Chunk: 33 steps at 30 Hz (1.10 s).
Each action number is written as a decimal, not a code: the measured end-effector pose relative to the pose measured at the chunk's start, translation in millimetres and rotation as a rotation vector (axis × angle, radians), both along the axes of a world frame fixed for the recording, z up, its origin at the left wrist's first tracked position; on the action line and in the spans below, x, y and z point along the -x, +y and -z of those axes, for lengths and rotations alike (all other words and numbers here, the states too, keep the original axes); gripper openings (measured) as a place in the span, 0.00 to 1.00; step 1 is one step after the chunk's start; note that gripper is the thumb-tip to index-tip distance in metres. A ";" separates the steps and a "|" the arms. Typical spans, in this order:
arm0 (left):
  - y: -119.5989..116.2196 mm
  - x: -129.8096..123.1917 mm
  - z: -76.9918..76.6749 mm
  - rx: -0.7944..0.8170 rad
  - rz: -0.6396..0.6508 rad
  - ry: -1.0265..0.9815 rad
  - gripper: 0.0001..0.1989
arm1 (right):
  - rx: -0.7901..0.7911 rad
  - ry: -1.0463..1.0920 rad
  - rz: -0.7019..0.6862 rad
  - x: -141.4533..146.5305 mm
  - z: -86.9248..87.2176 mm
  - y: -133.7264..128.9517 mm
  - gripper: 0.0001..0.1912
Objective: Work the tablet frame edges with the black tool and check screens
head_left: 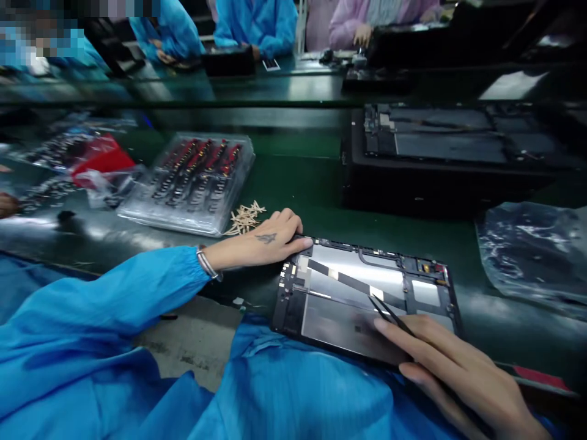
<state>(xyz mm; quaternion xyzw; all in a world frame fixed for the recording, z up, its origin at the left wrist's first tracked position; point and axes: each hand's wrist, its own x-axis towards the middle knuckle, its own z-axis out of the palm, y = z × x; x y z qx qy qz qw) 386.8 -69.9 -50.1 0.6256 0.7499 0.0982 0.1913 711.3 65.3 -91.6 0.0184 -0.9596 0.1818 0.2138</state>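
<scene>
— Where was the tablet?

— The open tablet (367,293) lay flat at the near edge of the green table (298,177), right in front of the person, with its back cover off. Its long side ran left to right, tipped a little.

— What did the left hand do?

— The left hand (263,241) lay on the tablet's far left corner. The fingers were curled down and pressed on the edge. They did not wrap around anything.

— And the right hand?

— The right hand (452,366) was at the near right side of the tablet. Its fingers were pinched shut on thin black tweezers (389,311). The tweezers pointed up and to the left, toward the middle of the tablet, over a dark strip (348,280) that ran slantwise across the shiny inside.

— Which hand was nearer to that strip?

— The right one. I could not tell if the tips touched the tablet.

— Anything else close by?

— A clear tray of small parts (192,183) and a heap of little sticks (245,218) sat just behind the left hand.
</scene>
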 end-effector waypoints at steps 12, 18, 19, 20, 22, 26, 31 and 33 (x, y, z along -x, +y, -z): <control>31.3 -40.1 4.9 -0.214 0.218 0.058 0.20 | 0.379 0.100 0.312 39.9 -31.4 58.6 0.12; 42.5 -42.4 23.4 -0.280 0.264 -0.025 0.18 | 0.508 0.027 0.065 68.2 -28.2 91.3 0.08; 42.3 -42.0 25.8 -0.298 0.256 -0.038 0.18 | 0.525 0.027 0.040 69.8 -27.7 93.2 0.09; 41.9 -41.6 27.4 -0.312 0.247 -0.055 0.17 | 0.542 0.023 0.018 70.7 -27.5 94.2 0.10; 41.4 -41.2 28.3 -0.335 0.227 -0.092 0.16 | 0.574 0.009 0.015 71.3 -27.7 93.9 0.11; 41.3 -42.0 25.0 -0.328 0.206 -0.117 0.15 | 0.689 -0.039 0.158 70.9 -27.4 86.8 0.11; 40.3 -43.3 22.2 -0.301 0.218 -0.109 0.16 | 0.719 -0.011 0.276 73.3 -23.7 78.2 0.07; 40.2 -43.4 22.4 -0.304 0.222 -0.107 0.16 | 0.719 -0.003 0.265 74.8 -22.5 77.5 0.06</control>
